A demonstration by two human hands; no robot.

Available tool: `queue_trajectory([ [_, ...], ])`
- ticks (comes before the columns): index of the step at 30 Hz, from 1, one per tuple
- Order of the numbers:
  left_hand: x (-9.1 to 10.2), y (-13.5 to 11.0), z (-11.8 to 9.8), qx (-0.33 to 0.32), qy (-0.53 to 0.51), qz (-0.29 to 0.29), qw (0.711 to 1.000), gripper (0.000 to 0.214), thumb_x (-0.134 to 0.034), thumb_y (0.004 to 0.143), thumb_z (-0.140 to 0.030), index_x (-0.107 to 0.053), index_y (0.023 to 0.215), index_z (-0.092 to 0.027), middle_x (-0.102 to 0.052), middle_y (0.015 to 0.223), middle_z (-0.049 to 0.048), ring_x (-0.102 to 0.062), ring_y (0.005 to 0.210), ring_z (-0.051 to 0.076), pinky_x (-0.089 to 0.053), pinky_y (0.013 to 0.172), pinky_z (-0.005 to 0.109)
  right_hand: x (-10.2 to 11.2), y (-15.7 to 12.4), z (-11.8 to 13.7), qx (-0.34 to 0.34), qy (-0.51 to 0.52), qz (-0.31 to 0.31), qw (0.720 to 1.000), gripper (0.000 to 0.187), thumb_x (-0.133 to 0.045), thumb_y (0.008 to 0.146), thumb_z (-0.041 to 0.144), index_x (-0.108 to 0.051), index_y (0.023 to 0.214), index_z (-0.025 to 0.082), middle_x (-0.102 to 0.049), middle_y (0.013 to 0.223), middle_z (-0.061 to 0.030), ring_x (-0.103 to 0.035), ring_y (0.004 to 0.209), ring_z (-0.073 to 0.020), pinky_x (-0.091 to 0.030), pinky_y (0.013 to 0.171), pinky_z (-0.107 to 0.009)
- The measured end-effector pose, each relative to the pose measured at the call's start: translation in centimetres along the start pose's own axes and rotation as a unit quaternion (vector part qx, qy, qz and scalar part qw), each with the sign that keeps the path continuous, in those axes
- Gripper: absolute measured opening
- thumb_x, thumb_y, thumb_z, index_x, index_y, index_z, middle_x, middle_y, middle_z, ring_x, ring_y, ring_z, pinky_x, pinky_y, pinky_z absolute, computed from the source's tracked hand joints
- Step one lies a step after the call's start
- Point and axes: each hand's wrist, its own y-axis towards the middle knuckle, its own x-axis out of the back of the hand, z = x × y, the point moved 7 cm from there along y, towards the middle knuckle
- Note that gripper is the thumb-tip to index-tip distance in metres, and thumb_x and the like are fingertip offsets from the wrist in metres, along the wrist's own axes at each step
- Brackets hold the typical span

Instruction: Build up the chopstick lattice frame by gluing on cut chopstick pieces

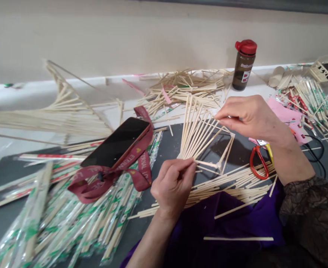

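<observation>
A fan-shaped frame of glued wooden sticks (199, 132) is held up over the dark mat (166, 149). My left hand (173, 184) pinches its lower corner where the sticks meet. My right hand (248, 115) pinches the frame's upper right edge with closed fingertips. Loose bare sticks (236, 184) lie on the mat just below the frame. A purple cloth (222, 223) covers my lap, with single sticks lying on it.
A black phone (116, 143) with a maroon lanyard (141, 163) rests on wrapped chopstick packs (69, 219). Red-handled scissors (259, 162) lie right of the frame. A brown bottle with a red cap (244, 65) stands by the wall. More stick piles (180, 87) and stick models (324, 67) sit behind.
</observation>
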Motion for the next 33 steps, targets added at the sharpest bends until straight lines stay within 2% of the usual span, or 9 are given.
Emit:
queue_trajectory([
  [4,0.0,-0.1,0.2,0.009,-0.010,0.003,1.000,0.010,-0.073,0.076,-0.012,-0.067,0.082,-0.017,-0.067,0.074,0.0006,-0.063,0.061,0.009,-0.048,0.056,0.018,0.6,-1.1,-2.8,-0.136,-0.010,-0.012,0.991,0.019,-0.053,0.083,0.018,-0.070,0.074,0.015,-0.065,0.070,-0.0019,-0.054,0.066,-0.0105,-0.034,0.064,-0.025],
  [8,0.0,-0.1,0.3,0.013,-0.017,0.006,1.000,0.009,-0.073,0.076,-0.013,-0.068,0.082,-0.017,-0.067,0.074,0.0011,-0.061,0.059,0.009,-0.047,0.054,0.018,-0.7,-3.2,-6.0,-0.257,0.008,0.001,0.966,0.018,-0.054,0.078,0.018,-0.069,0.067,0.014,-0.064,0.063,-0.0019,-0.052,0.058,-0.0096,-0.032,0.059,-0.026],
  [12,-0.1,-0.1,0.3,0.012,-0.022,0.005,1.000,0.007,-0.072,0.077,-0.013,-0.067,0.082,-0.017,-0.066,0.074,0.0007,-0.060,0.058,0.009,-0.047,0.053,0.019,-2.5,-4.7,-8.4,-0.332,0.106,-0.031,0.937,0.019,-0.055,0.077,0.024,-0.069,0.071,0.014,-0.063,0.061,-0.0014,-0.051,0.052,-0.0087,-0.034,0.057,-0.025],
  [15,-0.1,0.0,0.2,0.011,-0.021,0.003,1.000,0.007,-0.072,0.077,-0.013,-0.067,0.081,-0.017,-0.066,0.073,0.0008,-0.061,0.060,0.009,-0.047,0.054,0.019,-3.8,-4.5,-8.8,-0.340,0.152,-0.056,0.927,0.020,-0.056,0.078,0.027,-0.069,0.074,0.014,-0.064,0.065,-0.0013,-0.053,0.055,-0.0085,-0.036,0.058,-0.023],
  [18,0.0,0.1,0.3,0.014,-0.019,0.003,1.000,0.006,-0.071,0.077,-0.015,-0.067,0.080,-0.017,-0.066,0.072,0.0002,-0.060,0.058,0.009,-0.046,0.052,0.019,-4.6,-3.9,-8.8,-0.339,0.141,-0.058,0.928,0.021,-0.056,0.079,0.029,-0.069,0.070,0.014,-0.061,0.062,-0.0006,-0.052,0.058,-0.0087,-0.034,0.058,-0.023],
  [24,-0.1,0.0,0.4,0.020,-0.016,0.007,1.000,0.006,-0.071,0.077,-0.016,-0.068,0.081,-0.018,-0.067,0.072,-0.0001,-0.059,0.056,0.009,-0.046,0.050,0.020,-4.7,-3.3,-8.9,-0.334,0.137,-0.068,0.930,0.027,-0.056,0.080,0.034,-0.065,0.063,0.014,-0.054,0.055,0.0010,-0.047,0.056,-0.0085,-0.031,0.057,-0.024],
  [33,-0.1,0.0,0.3,0.024,-0.017,0.012,1.000,0.006,-0.070,0.078,-0.015,-0.067,0.081,-0.018,-0.067,0.073,0.0003,-0.059,0.056,0.009,-0.044,0.049,0.019,-4.7,-2.1,-8.7,-0.308,0.110,-0.009,0.945,0.021,-0.059,0.075,0.030,-0.067,0.065,0.013,-0.059,0.058,-0.0008,-0.048,0.055,-0.0084,-0.031,0.057,-0.024],
])
